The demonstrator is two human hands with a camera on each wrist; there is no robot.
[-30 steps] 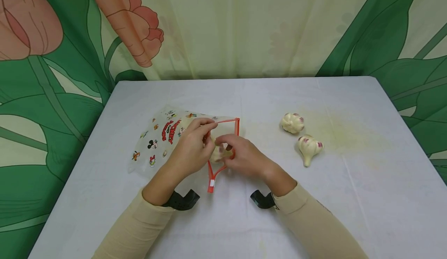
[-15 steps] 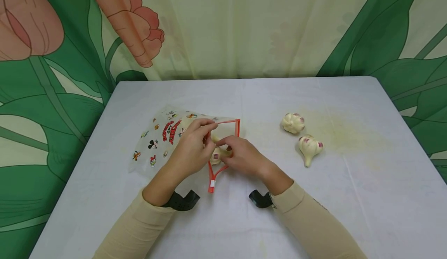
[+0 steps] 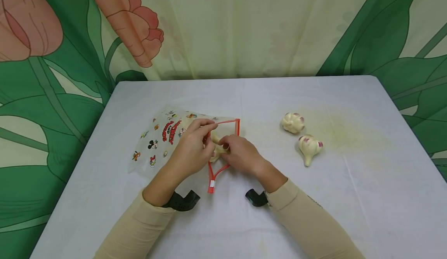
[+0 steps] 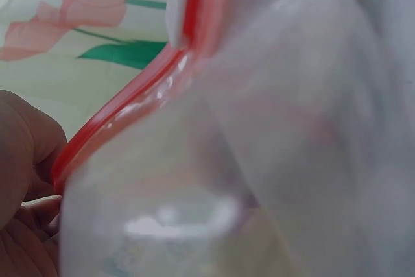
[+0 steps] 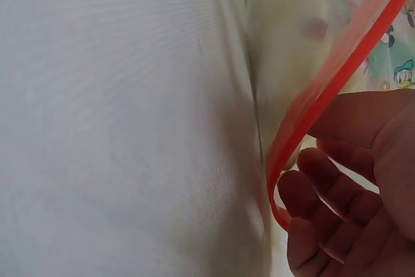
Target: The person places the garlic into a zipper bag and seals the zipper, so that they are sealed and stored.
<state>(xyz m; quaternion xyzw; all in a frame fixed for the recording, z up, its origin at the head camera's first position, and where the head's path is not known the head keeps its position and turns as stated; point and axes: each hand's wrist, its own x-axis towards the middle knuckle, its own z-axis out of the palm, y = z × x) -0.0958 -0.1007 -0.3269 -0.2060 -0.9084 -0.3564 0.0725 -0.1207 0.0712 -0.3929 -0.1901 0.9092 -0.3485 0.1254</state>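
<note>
A clear zip bag (image 3: 158, 129) with cartoon prints lies flat at the left, its red-edged mouth spread open toward the right. My left hand (image 3: 188, 148) pinches the far upper side of that mouth; in the left wrist view its fingers (image 4: 26, 154) grip the red zip strip (image 4: 117, 109). A pale garlic bulb (image 3: 215, 155) lies at the bag's mouth, and my right hand (image 3: 242, 156) holds it by the stem end, fingertips inside the red edge. Through the plastic, the right wrist view shows a blurred garlic bulb (image 5: 285, 50). Another pale piece beside the held bulb is partly hidden.
Two garlic bulbs, one rounded (image 3: 293, 123) and one with its stem toward me (image 3: 309, 149), lie on the white-covered table (image 3: 265, 224) right of my hands. A white-tipped red slider (image 3: 211, 184) sticks out at the bag's near corner. A printed curtain (image 3: 237, 30) hangs behind.
My right hand has moved slightly left, carrying the garlic bulb farther into the bag's mouth; the bulb has turned. The left hand keeps its grip in place.
</note>
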